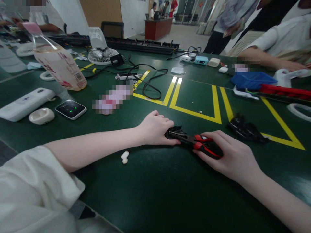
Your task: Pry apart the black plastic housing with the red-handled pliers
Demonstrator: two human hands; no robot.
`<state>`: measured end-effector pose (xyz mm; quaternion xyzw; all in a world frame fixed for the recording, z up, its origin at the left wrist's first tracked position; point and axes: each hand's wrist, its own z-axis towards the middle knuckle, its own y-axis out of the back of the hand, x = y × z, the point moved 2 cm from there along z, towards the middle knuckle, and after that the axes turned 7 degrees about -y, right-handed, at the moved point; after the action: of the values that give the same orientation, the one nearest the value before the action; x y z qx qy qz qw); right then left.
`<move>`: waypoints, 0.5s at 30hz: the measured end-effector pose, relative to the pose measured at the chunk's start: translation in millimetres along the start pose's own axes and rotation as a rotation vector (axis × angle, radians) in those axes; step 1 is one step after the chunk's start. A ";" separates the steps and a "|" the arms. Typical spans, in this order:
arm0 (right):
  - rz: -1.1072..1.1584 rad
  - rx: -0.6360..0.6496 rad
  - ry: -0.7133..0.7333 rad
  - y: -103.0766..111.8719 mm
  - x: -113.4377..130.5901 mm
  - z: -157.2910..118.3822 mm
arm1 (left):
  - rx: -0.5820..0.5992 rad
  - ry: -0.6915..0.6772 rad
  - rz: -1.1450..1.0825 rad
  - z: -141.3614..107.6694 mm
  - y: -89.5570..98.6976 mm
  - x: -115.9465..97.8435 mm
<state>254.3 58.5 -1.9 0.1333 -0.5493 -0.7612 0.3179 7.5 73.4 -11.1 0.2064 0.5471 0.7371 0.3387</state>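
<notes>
My left hand (156,129) is closed around a small black plastic part (173,132), most of it hidden by my fingers. In my right hand (233,155) is a pair of red-and-black long-nose pliers (206,145). Its metal jaws reach into or onto the black part; I cannot tell whether they grip it. To the right of the pliers, a heap of similar-looking black pieces (246,127) lies on the green table (170,194). Two small white earbud-like pieces (124,157) rest below my left forearm.
A tilted drink bottle (58,61), a white power bank (25,103), an earbud case (41,116) and a small screened device (71,109) stand at left. Black cables (153,84) cross the yellow tape. A blue tray (252,80) sits at right, near a seated person's arm.
</notes>
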 end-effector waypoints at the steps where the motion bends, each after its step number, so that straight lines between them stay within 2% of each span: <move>1: -0.001 -0.002 -0.007 0.9 1.4 0.2 | 0.008 0.010 -0.001 0.3 0.3 0.0; 9: -0.072 -0.019 -0.002 6.2 -0.8 0.3 | 0.036 0.016 -0.005 2.2 -0.3 0.1; 15: -0.076 -0.004 -0.024 7.9 -5.9 2.0 | 0.038 -0.163 0.086 1.7 5.9 8.4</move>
<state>260.4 62.2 5.2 0.1445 -0.5459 -0.7754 0.2824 1.3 79.6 -5.5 0.2954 0.5221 0.7213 0.3462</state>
